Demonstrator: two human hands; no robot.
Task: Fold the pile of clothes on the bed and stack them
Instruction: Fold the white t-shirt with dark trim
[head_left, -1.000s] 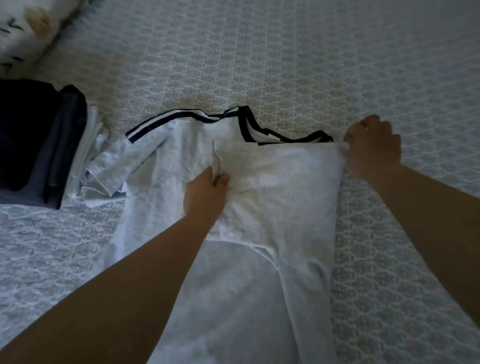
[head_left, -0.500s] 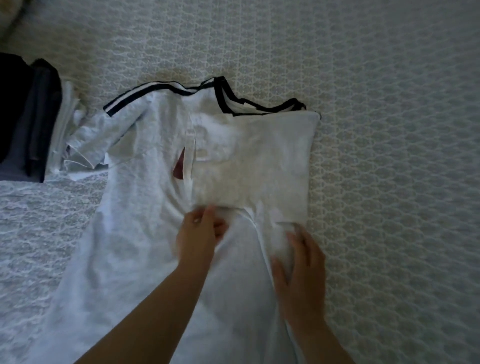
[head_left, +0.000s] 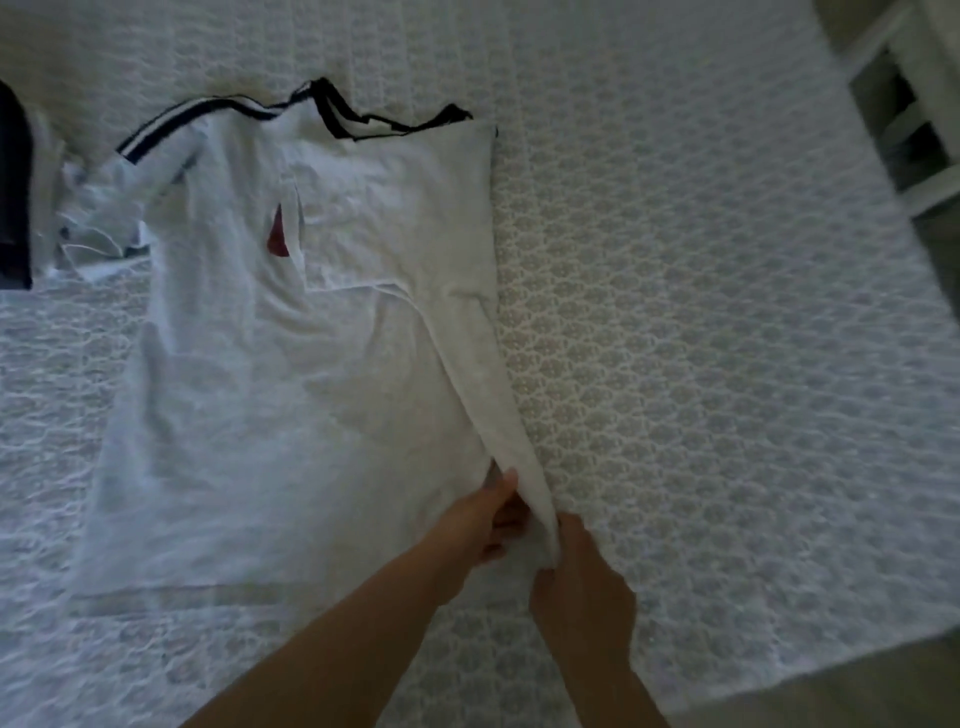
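Head view. Both forearms reach in from the bottom edge and meet at the shirt's (head_left: 270, 395) lower right corner. The left hand (head_left: 480, 522) comes in on a slant from the lower left, fingers curled, thumb on top, pinching the folded side strip of cloth from the left. The right hand (head_left: 584, 587) sits just beside it, lower and to the right, knuckles up, fingers curled round the same strip at its bottom end; its fingertips are hidden under the cloth. The two hands are nearly touching, with the fold raised slightly between them.

The shirt, white with dark stripes at collar and shoulder, lies flat on the bed (head_left: 727, 338), collar toward the far side. Its right side is already folded inward, making a straight right edge that runs from the collar down to the hands. The left sleeve (head_left: 119, 208) is still spread out to the left, and a small red mark (head_left: 279, 239) shows on the chest beside the folded flap.

The stack (head_left: 15, 187) of dark and pale folded clothes sits at the left edge, touching or just beside the sleeve; which, I cannot tell. Right of the shirt the patterned cover is bare out to the bed's edge, which cuts across the lower right. Furniture (head_left: 909, 114) stands past the upper right corner.
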